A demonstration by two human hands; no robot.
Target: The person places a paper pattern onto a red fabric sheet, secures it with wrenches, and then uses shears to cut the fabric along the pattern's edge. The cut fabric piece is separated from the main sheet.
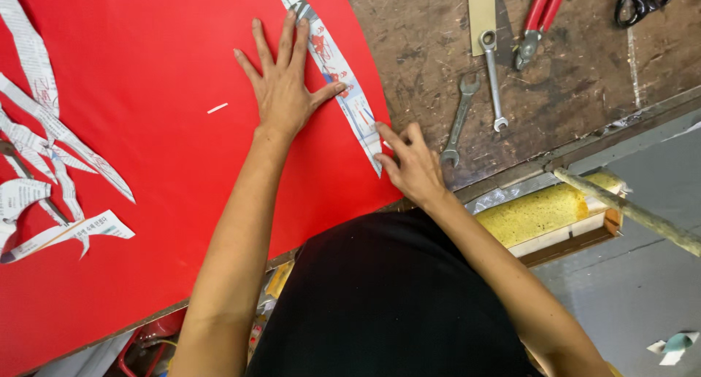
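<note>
Seemingly both hands point(283, 85) along red sheet's point(146, 129) edge.

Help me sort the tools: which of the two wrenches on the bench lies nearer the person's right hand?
The open-ended wrench, lying just beyond the right hand. The other, a ring-headed wrench, sits farther off beside the red-handled pliers.

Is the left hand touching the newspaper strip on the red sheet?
Touching. The head view shows the left hand flat on the red sheet, its thumb pressing the edge of the newspaper strip.
</note>
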